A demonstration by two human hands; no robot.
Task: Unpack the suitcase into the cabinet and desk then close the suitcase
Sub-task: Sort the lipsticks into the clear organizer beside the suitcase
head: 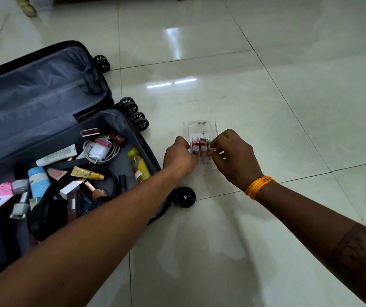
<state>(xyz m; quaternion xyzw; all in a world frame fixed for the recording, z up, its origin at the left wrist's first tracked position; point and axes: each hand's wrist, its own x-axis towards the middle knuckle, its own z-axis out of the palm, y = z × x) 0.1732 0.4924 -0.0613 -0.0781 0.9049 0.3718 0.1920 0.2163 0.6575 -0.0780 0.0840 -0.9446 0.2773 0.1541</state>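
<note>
One suitcase (44, 89) (open), two hands (178, 157)

Glossy white tile floor (266, 63) w/ dark grout lines, light reflections.

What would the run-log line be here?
suitcase: open, still full | clear organizer: on floor | left hand: steadying it | right hand: pinching small item

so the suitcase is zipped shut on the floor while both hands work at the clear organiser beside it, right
Not quite. The head view shows the suitcase lying open on the floor, toiletries still inside. The rest holds: the left hand and right hand are both at the clear organiser beside it.
</note>
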